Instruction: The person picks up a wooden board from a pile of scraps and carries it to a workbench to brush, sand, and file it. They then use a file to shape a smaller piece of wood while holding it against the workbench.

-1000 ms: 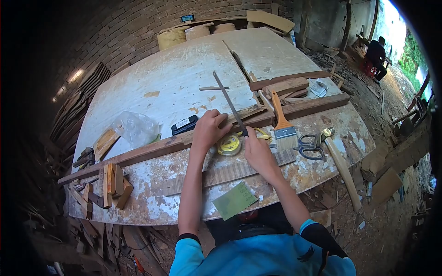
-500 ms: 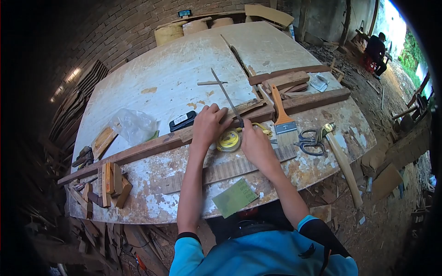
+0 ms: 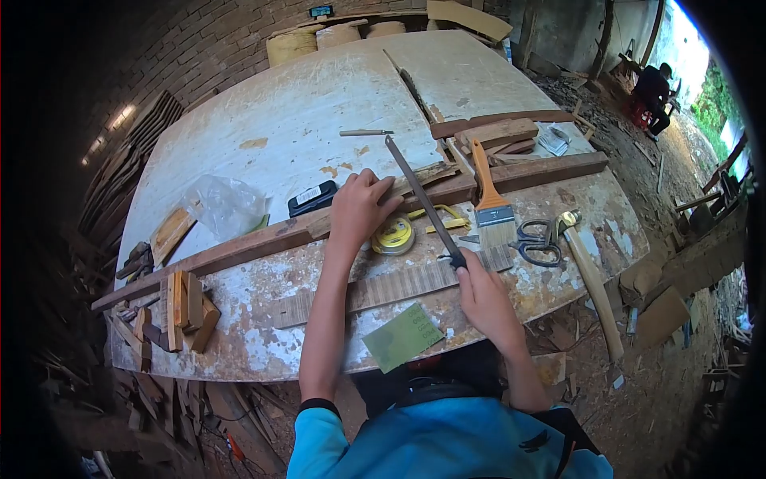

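Note:
My right hand (image 3: 483,291) is closed round the black handle end of a long, narrow metal file (image 3: 423,195). The file points away from me, slanting to the left across the long wooden beam. My left hand (image 3: 359,206) presses down, fingers curled, on a thin wooden strip (image 3: 435,175) that lies along the beam (image 3: 239,247). Close to that hand are a black case with a white label (image 3: 312,198) and a yellow tape roll (image 3: 393,235). Below both hands lie a striped wooden slat (image 3: 391,287) and a green sheet of sandpaper (image 3: 403,338).
At right lie a wide paintbrush (image 3: 489,191), black scissors (image 3: 539,243) and a hammer (image 3: 592,291). On the left are a plastic bag (image 3: 226,209) and wooden blocks (image 3: 188,307). A gap runs across the table's far part. Another person (image 3: 653,96) sits far right.
My right hand has pulled the file back toward me and to the right, off the left hand's side. My left hand stays on the wooden strip.

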